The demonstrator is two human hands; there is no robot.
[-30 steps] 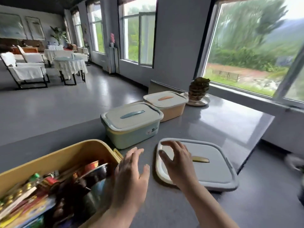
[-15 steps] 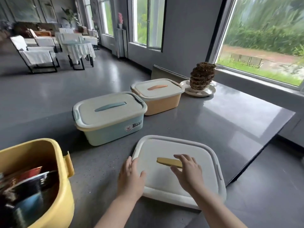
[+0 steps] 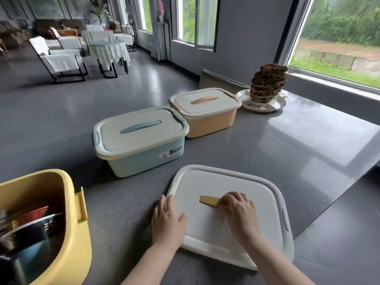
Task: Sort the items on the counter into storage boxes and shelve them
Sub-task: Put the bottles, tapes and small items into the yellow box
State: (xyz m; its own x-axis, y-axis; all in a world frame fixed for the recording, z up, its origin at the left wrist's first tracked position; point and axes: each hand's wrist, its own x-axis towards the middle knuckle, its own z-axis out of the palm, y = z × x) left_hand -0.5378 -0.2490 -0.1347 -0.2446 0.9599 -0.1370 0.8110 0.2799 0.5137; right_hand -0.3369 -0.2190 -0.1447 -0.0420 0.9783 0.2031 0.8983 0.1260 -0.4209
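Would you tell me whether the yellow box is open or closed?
Open: the yellow box has no lid, its contents show, and the lid lies flat on the counter.

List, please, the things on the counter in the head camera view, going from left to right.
Yellow box → blue box → orange box → white plate carrying the brown stack. The loose white lid under both hands overlaps the order, so I omit it.

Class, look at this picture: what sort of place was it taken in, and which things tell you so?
Probably a café or guesthouse dining room: a table with a white cloth, covered chairs, and a long grey counter beside big windows.
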